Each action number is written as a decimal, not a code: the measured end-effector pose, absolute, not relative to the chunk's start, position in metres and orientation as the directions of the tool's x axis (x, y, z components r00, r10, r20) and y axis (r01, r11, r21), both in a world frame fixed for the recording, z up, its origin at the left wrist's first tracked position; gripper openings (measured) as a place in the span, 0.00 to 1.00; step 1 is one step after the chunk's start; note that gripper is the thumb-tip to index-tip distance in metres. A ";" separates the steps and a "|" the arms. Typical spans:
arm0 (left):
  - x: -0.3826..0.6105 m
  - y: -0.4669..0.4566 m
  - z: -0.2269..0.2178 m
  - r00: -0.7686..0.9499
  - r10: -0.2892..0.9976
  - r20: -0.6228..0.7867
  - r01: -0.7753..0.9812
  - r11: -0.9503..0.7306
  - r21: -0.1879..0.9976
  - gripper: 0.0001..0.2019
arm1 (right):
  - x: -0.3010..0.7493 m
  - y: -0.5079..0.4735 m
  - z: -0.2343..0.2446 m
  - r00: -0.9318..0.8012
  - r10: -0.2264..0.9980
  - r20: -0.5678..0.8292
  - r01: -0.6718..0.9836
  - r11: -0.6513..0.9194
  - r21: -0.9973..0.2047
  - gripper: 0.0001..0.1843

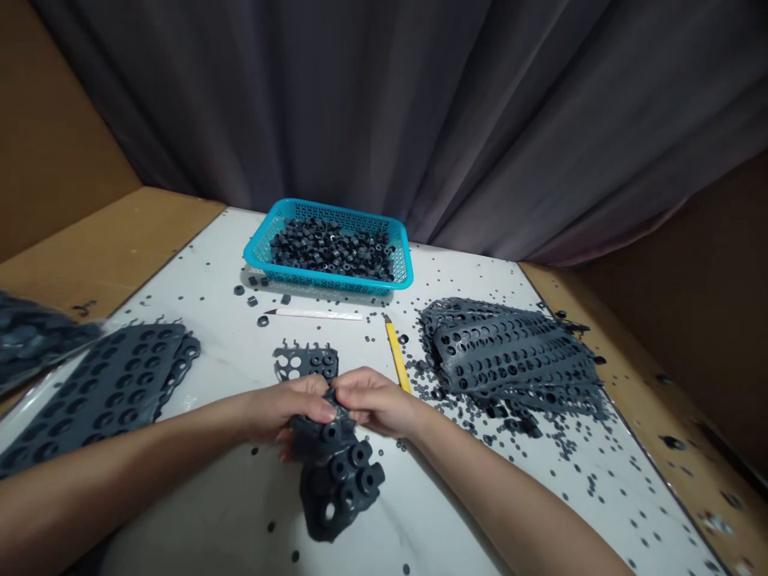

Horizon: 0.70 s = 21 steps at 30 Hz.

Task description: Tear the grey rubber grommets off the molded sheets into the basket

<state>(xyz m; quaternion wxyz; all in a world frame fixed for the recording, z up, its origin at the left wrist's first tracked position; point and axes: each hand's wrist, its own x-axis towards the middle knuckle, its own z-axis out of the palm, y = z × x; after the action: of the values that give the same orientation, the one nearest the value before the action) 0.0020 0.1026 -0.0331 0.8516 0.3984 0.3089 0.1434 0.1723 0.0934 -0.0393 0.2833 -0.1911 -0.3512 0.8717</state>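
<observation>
Between both hands is a dark grey moulded rubber sheet (342, 472), bent, with round ring-shaped parts standing out of it and a few holes. My left hand (306, 404) is closed on it, thumb on top. My right hand (375, 400) pinches its upper end, close to the left thumb. Whether a single ring sits between the right fingertips is hidden. The far part of a flat perforated sheet (306, 362), some of its holes open and white, shows just beyond the hands. A yellow craft knife or pen-like tool (396, 352) lies beside my right hand.
A blue basket (328, 280) full of small dark rings stands at the back. A white pen-like tool (318, 314) lies before it. Perforated sheets (516, 352) are piled on the right among scattered bits; a larger sheet (114, 384) and a plastic bag (36, 336) lie left.
</observation>
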 end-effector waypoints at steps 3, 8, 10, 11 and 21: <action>0.007 0.103 -0.029 0.794 0.458 -0.400 0.101 0.550 0.829 0.24 | 0.172 0.094 -0.039 -0.683 0.717 -0.137 -0.357 -0.492 -0.794 0.24; 0.007 0.104 -0.020 0.634 0.707 -0.314 0.231 0.215 0.949 0.17 | 0.169 0.092 -0.038 -0.519 0.840 -0.160 -0.349 -0.379 -0.857 0.23; 0.007 0.104 -0.018 0.549 0.807 -0.217 0.230 0.104 0.968 0.09 | 0.168 0.092 -0.037 -0.461 0.874 -0.155 -0.352 -0.341 -0.872 0.23; 0.007 0.104 -0.018 0.526 0.831 -0.178 0.217 0.071 0.974 0.06 | 0.168 0.092 -0.037 -0.444 0.883 -0.150 -0.350 -0.325 -0.879 0.22; 0.006 0.102 -0.011 0.546 0.797 -0.257 0.330 0.078 0.941 0.05 | 0.174 0.093 -0.038 -0.446 0.895 -0.022 -0.312 -0.178 -0.933 0.21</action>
<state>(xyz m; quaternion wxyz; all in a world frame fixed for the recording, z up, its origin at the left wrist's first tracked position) 0.0060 0.1023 -0.0109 0.5921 0.6498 0.4338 0.1972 0.1737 0.0935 -0.0379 0.4285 -0.3055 -0.4768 0.7041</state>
